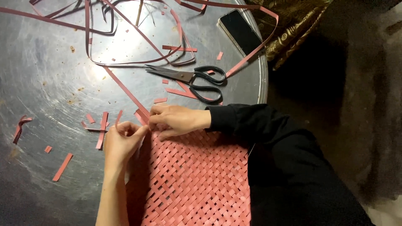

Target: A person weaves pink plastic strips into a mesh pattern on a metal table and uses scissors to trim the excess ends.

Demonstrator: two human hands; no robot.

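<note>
A pink woven mat (197, 180) of plaited strips lies on a round metal table (50, 83). My left hand (121, 140) pinches the mat's far left corner, fingers closed on a strip end. My right hand (178, 120), in a black sleeve, presses on the mat's far edge and grips the same long pink strip (125, 90), which runs away up the table. The two hands touch at the mat's corner.
Black-handled scissors (190, 79) lie just beyond my right hand. A dark phone (240, 31) rests near the table's right rim. Long loose pink strips (138, 33) curl over the far side; short offcuts (63, 166) are scattered at left. Patterned cloth (293, 21) hangs off the right edge.
</note>
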